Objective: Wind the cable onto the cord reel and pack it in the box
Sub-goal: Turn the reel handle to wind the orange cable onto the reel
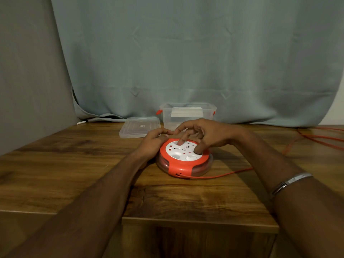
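Fingers of right hand (pixel 206 135) seemingly pressing cord reel (pixel 184 158) top.

The right hand (pixel 204 135) covers the far right part of the cord reel (pixel 184 158), and the left hand (pixel 152 144) hides its far left rim, so the grip there cannot be judged. The orange cable (pixel 223 175) runs out past the picture's right edge, its plug end unseen. The white item inside the clear box (pixel 188 113) is too blurred to identify, and both forearms are cut off at the near edge.
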The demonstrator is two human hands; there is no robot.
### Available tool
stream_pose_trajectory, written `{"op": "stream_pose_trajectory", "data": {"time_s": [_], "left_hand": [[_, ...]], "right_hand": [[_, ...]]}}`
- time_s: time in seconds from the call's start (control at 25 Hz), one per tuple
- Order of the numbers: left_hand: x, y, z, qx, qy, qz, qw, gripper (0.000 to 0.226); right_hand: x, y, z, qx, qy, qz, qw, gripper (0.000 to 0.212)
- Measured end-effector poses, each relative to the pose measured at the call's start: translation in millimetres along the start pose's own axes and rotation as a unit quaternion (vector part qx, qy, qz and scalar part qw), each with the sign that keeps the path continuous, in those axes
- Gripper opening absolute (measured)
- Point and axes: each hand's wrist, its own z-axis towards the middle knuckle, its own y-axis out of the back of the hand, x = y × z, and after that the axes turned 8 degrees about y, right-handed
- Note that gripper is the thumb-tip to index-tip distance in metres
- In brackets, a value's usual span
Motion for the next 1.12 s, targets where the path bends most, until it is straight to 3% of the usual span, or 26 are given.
{"op": "stream_pose_trajectory", "data": {"time_s": [0.24,0.44,0.76,0.96,1.12], "left_hand": [[-2,0,-2,-0.005,0.014,-0.001,1.0,0.022],[-1,0,-3,-0.006,0.016,-0.013,1.0,0.021],[2,0,2,-0.015,0.002,-0.011,1.0,0.02],[2,0,2,-0.016,-0.004,-0.006,1.0,0.019],[4,1,4,-0.018,-0.004,-0.004,1.0,0.022]], "right_hand": [[-5,1,-2,-0.007,-0.029,0.039,0.999,0.082],[-1,-4,0,-0.02,-0.058,0.003,0.998,0.082],[7,-15,8,-0.045,-0.048,-0.112,0.992,0.036],[6,-23,15,-0.071,-0.045,-0.132,0.988,0.041],[6,-25,17,-0.085,-0.02,-0.126,0.988,0.031]]}}
